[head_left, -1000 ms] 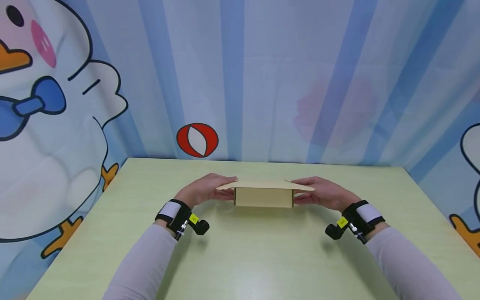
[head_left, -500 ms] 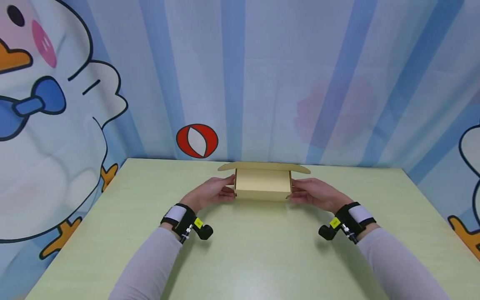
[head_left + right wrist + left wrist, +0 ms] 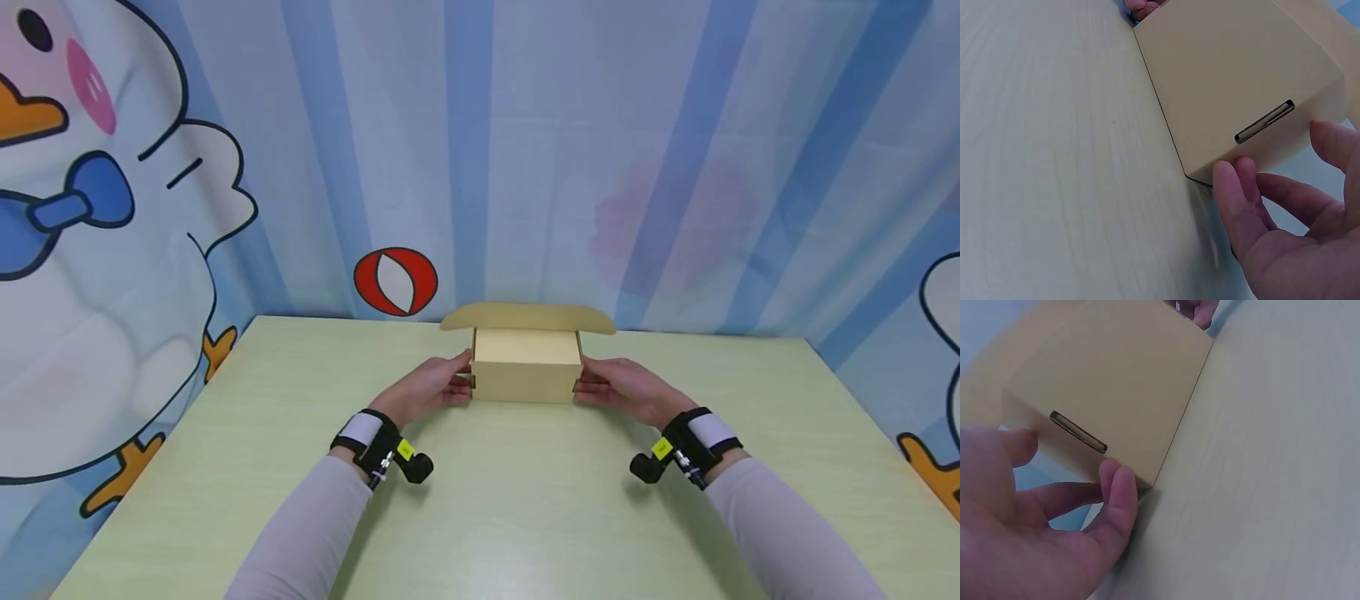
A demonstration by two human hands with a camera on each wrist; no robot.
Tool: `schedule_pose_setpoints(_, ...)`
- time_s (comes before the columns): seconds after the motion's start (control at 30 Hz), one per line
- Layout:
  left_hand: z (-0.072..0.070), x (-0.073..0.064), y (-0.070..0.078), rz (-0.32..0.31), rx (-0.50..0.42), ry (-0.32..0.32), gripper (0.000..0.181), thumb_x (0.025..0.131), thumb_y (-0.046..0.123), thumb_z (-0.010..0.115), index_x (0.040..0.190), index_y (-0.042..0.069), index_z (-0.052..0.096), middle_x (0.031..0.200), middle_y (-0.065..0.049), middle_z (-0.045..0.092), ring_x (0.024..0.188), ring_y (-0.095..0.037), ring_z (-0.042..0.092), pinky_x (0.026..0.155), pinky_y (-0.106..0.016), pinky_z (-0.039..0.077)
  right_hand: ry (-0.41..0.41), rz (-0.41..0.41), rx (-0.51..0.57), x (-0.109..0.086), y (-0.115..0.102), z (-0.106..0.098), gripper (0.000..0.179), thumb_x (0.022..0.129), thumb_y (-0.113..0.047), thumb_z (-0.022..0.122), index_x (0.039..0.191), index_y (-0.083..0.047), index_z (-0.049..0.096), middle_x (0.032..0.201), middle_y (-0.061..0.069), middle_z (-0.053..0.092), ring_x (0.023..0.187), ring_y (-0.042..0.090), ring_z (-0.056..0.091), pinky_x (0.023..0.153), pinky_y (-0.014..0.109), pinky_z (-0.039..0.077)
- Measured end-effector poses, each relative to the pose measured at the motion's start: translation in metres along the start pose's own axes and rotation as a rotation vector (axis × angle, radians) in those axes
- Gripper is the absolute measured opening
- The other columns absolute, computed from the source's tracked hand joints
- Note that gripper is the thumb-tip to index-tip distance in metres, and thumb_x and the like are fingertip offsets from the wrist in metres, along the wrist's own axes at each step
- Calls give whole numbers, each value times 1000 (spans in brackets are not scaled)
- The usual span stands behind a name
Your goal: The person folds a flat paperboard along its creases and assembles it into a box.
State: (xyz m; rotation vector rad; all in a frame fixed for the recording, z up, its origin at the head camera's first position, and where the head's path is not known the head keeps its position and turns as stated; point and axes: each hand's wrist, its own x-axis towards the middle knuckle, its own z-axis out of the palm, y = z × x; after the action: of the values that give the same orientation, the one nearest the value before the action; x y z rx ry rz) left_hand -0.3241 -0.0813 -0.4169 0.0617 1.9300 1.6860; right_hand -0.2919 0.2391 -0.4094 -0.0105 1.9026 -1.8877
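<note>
A tan cardboard box (image 3: 527,381) stands near the table's far side, its plain broad face toward me. From its far upper edge a long flap with rounded ends (image 3: 528,317) sticks up. My left hand (image 3: 427,387) grips the left end of the box, thumb high and fingertips low beside a narrow slot (image 3: 1079,432). At the other end my right hand (image 3: 626,387) grips it likewise, near a matching slot (image 3: 1265,122). The lower front edge lies at the tabletop; whether it fully rests there I cannot tell. The inside of the box is hidden.
The pale wood-grain table (image 3: 517,517) stretches in front of the box and to both sides. Behind it hangs a blue striped curtain (image 3: 555,167) with cartoon prints, close beyond the raised flap. Each wrist wears a strapped black camera (image 3: 417,467).
Between both hands the box has rolled away from me. Its flap swung from the near top to the raised back, and more of the front face shows. Both hands shifted slightly inward.
</note>
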Motion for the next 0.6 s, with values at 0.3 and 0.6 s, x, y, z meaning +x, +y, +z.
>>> schedule_pose_setpoints(0.3, 0, 1, -1, 3, 83, 37, 55, 105, 43, 43, 136, -1, 49, 101, -8, 59, 88, -16, 57, 78, -20, 54, 16, 6, -48, -1, 4, -2, 51, 106, -22, 45, 144, 10, 38, 111, 4, 66, 101, 10, 67, 100, 31, 54)
schedule_pose_setpoints(0.6, -14, -1, 5, 106, 209, 258, 48, 105, 35, 47, 141, 4, 51, 124, -15, 63, 108, -23, 63, 102, -35, 53, 71, -95, -178, -13, -7, -29, 59, 103, -20, 52, 152, 5, 30, 158, 25, 30, 126, 11, 57, 102, 22, 50)
